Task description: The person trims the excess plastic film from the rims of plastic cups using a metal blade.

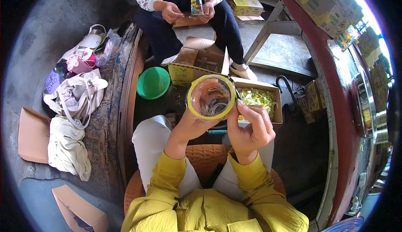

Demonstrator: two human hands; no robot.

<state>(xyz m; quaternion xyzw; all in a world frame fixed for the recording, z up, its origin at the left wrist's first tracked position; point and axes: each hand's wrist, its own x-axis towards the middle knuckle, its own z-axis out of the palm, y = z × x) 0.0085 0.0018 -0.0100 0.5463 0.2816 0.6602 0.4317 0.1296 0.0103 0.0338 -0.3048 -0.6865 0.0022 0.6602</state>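
A clear plastic cup with a yellow rim faces me, mouth up, above my lap. Printed colours show through its wall. My left hand is wrapped round the cup from below and the left, its fingers mostly hidden behind it. At the right side of the rim, my right hand is closed in a pinch of thumb and forefinger. A small dark sliver shows by those fingertips, too little to name. Beneath the cup, a teal bar-like object is partly covered by my hands.
Beyond the cup stands an open cardboard box with clear plastic inside. A second box holds yellow-white shreds. A green basin sits left. Opposite, a seated person holds a printed cup. Bags lie left; a red beam runs right.
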